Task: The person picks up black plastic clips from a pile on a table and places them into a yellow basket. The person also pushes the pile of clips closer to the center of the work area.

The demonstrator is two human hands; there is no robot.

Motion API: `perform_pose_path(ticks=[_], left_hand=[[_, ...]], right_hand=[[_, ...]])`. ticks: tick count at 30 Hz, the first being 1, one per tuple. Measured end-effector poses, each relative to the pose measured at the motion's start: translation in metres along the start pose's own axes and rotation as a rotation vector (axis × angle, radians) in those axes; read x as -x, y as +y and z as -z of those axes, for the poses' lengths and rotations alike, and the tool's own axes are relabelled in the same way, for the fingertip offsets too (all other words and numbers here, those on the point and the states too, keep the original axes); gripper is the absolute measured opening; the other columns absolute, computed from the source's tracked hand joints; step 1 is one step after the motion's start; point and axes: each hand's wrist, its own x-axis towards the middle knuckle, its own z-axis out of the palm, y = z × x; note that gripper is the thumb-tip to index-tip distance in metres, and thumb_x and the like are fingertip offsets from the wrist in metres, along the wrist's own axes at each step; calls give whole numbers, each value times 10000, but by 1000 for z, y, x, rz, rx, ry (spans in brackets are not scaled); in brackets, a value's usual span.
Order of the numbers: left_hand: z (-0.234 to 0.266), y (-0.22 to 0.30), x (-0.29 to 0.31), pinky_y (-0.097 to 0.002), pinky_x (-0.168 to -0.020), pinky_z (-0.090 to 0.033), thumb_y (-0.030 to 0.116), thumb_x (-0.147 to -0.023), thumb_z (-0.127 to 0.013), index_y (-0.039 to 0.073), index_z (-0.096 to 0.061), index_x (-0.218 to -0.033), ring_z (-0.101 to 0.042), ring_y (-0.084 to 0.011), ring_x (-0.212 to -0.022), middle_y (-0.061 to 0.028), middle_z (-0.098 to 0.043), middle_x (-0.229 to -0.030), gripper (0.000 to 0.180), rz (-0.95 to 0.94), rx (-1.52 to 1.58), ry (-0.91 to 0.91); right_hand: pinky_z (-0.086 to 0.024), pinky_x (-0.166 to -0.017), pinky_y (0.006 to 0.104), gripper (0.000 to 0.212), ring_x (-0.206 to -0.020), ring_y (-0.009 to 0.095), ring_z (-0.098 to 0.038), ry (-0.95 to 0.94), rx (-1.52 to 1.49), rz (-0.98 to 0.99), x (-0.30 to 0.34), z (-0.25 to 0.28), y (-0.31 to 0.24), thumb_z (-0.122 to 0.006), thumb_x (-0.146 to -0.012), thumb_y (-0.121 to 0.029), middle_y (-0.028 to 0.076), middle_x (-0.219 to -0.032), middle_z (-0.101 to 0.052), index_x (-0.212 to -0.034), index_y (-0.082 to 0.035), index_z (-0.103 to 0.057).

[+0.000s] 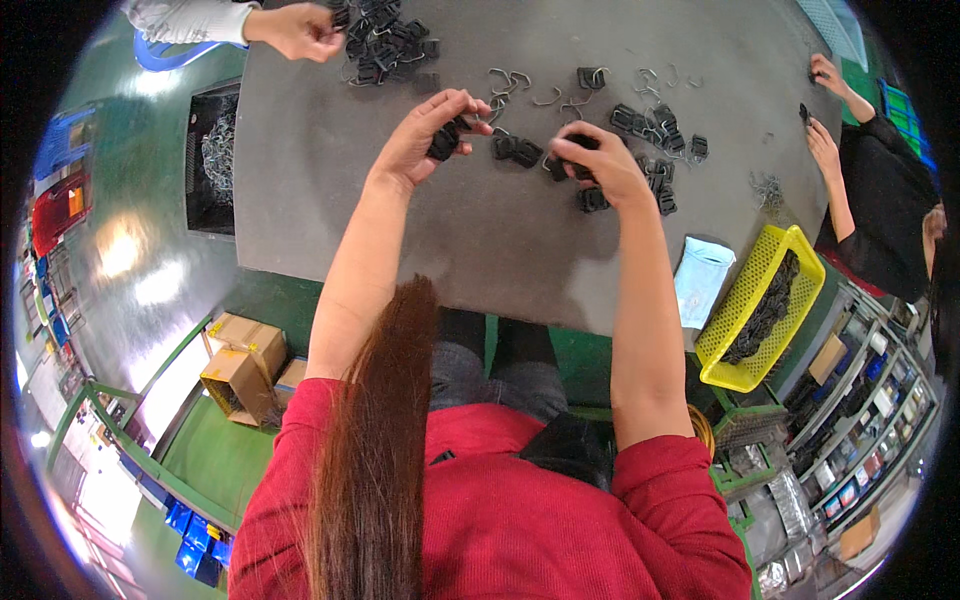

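Observation:
My left hand (425, 135) is curled round a black plastic buckle (443, 143) above the grey table (480, 240). To its right, my right hand (607, 165) has its fingers closed on another black buckle (572, 170), partly hidden under them. Between the hands lie black buckles (517, 150) fitted with bent wire hooks. More black buckles (658, 128) are scattered just right of my right hand. Loose silver wire hooks (547, 97) lie beyond both hands.
A co-worker's hand (300, 32) is by a buckle pile (385, 45) at far left; another person's hands (825, 145) work at the right edge. A yellow basket (715, 370) of black parts and a light-blue pouch (703, 275) are at right. A black crate (212, 233) holds wire pieces.

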Motion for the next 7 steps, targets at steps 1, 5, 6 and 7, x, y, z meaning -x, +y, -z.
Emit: perform_pose_path(ticks=[1,5,6,7], left_hand=[[4,-7,-5,-212,-530,-427,322,-851,-634,93,-619,-916,-616,-115,-761,-3,-634,-838,238,4,-17,1],[-11,-34,-6,-296,-595,-461,388,-724,-738,74,-622,-904,-625,-170,-721,-40,-632,-737,381,-161,-1025,287],[-17,-43,-2,-285,-664,-470,390,-697,-755,69,-617,-926,-609,-201,-713,-65,-640,-747,417,-206,-1237,351],[-22,-49,-2,-345,-744,-488,436,-684,-755,108,-577,-1077,-647,-248,-865,-108,-676,-888,542,-152,-1480,337]], right_hand=[[-371,-488,242,281,-610,82,-514,-11,280,-5,-3,-11,-12,-728,-738,-261,20,-795,-629,-899,-50,-634],[-467,-600,319,422,-725,195,-626,275,994,-38,-14,-52,-3,-746,-723,-303,53,-812,-661,-1038,-85,-567],[-486,-656,345,492,-788,230,-642,328,1092,-82,-16,-60,-2,-749,-719,-313,62,-864,-672,-1105,-99,-532],[-504,-712,371,565,-851,265,-658,381,1188,-128,-17,-68,-1,-753,-715,-323,71,-916,-684,-1173,-114,-498]])
